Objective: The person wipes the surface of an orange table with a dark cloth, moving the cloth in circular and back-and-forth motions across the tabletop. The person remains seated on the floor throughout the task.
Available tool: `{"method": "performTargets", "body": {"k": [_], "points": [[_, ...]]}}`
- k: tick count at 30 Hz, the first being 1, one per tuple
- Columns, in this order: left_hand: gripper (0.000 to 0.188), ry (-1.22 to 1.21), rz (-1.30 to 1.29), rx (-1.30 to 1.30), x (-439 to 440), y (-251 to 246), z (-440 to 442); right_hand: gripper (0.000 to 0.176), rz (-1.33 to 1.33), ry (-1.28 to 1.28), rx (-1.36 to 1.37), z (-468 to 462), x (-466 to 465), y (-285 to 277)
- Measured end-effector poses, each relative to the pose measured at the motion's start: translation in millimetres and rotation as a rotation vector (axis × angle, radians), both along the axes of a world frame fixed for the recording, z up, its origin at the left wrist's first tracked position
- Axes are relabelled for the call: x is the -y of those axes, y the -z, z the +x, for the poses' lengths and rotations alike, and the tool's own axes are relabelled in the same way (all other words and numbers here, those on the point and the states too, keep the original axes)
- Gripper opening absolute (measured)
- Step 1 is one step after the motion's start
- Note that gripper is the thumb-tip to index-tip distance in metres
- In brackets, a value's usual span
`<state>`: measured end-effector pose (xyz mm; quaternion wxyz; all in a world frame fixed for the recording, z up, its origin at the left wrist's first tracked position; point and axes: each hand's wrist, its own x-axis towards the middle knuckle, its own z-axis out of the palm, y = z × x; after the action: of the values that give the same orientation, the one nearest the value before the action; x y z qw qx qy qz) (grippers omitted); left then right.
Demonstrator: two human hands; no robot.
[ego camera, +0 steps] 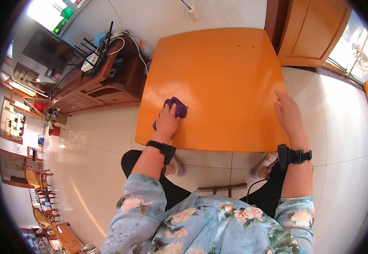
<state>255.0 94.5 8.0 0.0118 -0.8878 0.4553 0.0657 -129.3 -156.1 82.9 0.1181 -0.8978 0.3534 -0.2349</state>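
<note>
An orange wooden table (215, 82) stands in front of me. On its near left part, my left hand (168, 122) presses down on a bunched purple cloth (179, 108), with the fingers spread over it. Part of the cloth shows beyond the fingertips and beside the hand. My right hand (287, 111) is at the table's right edge, fingers apart and holding nothing. Both wrists wear a black strap with a small device. A few small dark specks lie near the table's far right corner.
Left of the table is a brown wooden cabinet (107, 85) bearing a white router (90, 62) and tangled cables. An orange wooden door (314, 31) stands at the far right. A power strip (193, 13) is by the far wall. My feet are below the table's near edge.
</note>
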Motion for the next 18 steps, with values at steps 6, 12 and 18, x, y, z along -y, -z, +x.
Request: {"method": "performTargets", "body": {"k": [6, 12, 18], "points": [[0.069, 0.095, 0.014, 0.065, -14, -1, -73, 0.043, 0.017, -0.003, -0.019, 2, -3, -5], [0.067, 0.071, -0.033, -0.004, 16, -2, -36, 0.045, 0.054, -0.016, -0.049, 7, -2, -4], [0.065, -0.004, -0.012, -0.021, 62, -2, 11, 0.044, 0.031, 0.002, -0.053, 9, 0, -1]]}}
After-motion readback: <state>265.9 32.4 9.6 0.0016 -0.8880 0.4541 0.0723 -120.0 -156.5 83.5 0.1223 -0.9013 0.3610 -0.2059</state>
